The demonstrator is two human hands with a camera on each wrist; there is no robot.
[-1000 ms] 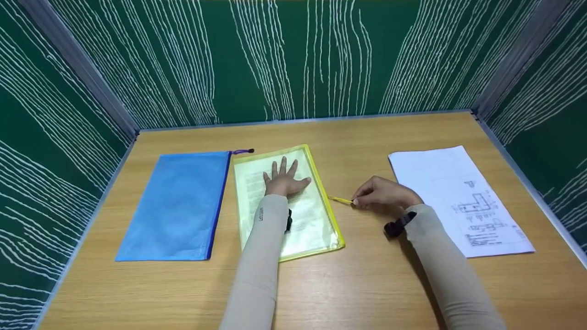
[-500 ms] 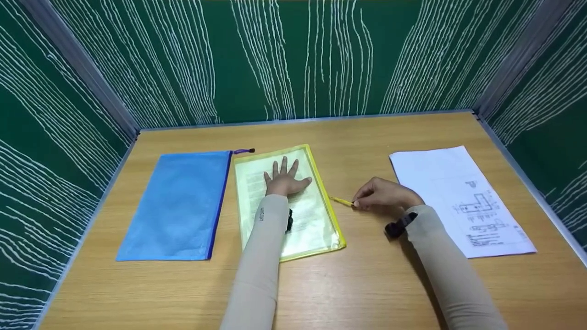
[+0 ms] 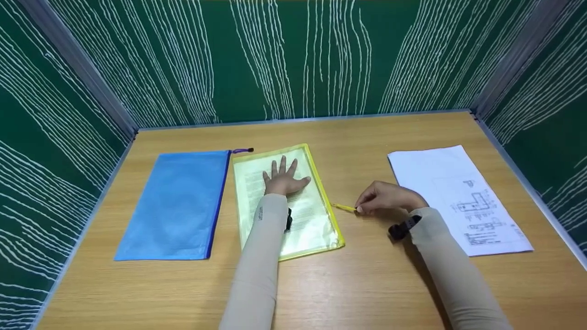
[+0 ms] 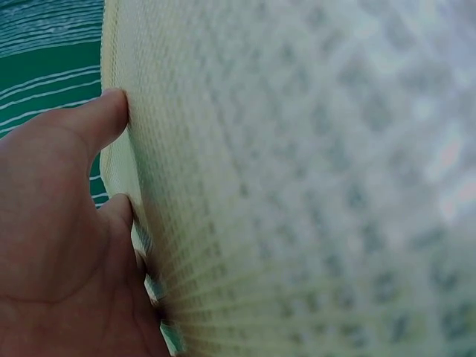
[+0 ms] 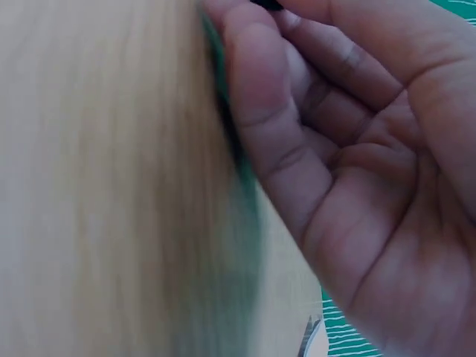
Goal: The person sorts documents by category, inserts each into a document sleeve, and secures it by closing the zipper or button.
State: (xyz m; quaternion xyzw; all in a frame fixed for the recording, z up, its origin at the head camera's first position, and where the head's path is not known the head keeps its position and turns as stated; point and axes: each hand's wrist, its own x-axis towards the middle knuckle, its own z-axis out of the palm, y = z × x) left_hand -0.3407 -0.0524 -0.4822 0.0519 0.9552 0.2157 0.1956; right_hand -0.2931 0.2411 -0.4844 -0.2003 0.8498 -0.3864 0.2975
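Observation:
A clear zip document bag [image 3: 314,229] with yellow edging and printed sheets inside lies mid-table. My left hand [image 3: 285,182] rests on it, fingers spread. In the left wrist view, the bag's mesh surface [image 4: 297,186] fills most of the picture beside the left hand [image 4: 59,223]. My right hand [image 3: 390,197] pinches the dark end of the yellow zipper pull [image 3: 344,207], stretched out from the bag's right edge. The right wrist view shows the fingers of that hand [image 5: 364,171] curled together, with a bit of the dark end [image 5: 269,4] at the top.
Left of the yellow bag lies a blue zip bag [image 3: 179,206] with a purple zipper pull [image 3: 241,150]. White paper sheets [image 3: 426,169] with a technical drawing lie on the right, partly behind the right wrist. Green panels [image 3: 339,59] with white lines enclose the wooden table [image 3: 330,293].
My right hand has shifted slightly toward me and to the right, and the zipper pull has moved a little down the bag's right edge. The left hand has stayed in place.

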